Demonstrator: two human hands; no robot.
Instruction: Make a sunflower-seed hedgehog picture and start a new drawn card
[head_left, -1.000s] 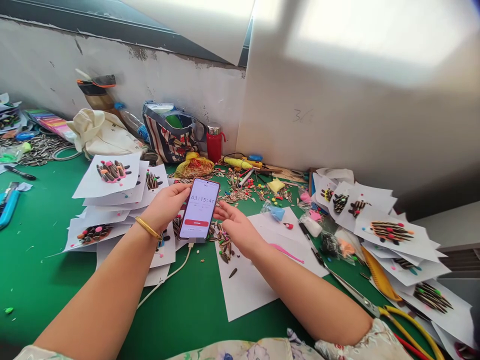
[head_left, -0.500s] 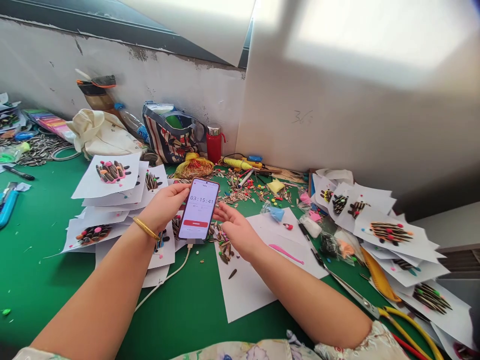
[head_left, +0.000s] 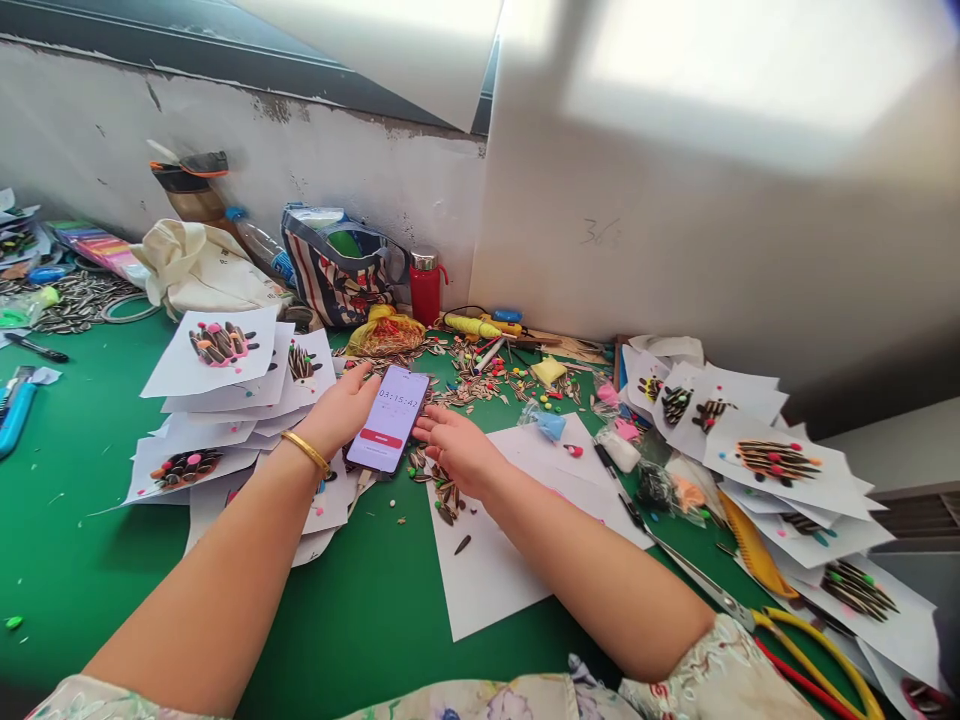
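Phone (head_left: 387, 428) tipped flatter, timer (head_left: 398, 398) ticked on, so running; my left hand (head_left: 339, 408) and right hand (head_left: 463, 452) flank it, grips unclear.

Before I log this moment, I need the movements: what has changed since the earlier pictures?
The slim smartphone with a lit pale screen has tipped flatter and shifted slightly left; its display went from 03:15:41 to 03:15:42. Less of the white cable shows. Both bare hands, left and right, remain beside the phone. The red flask and yellow-handled scissors stayed put.
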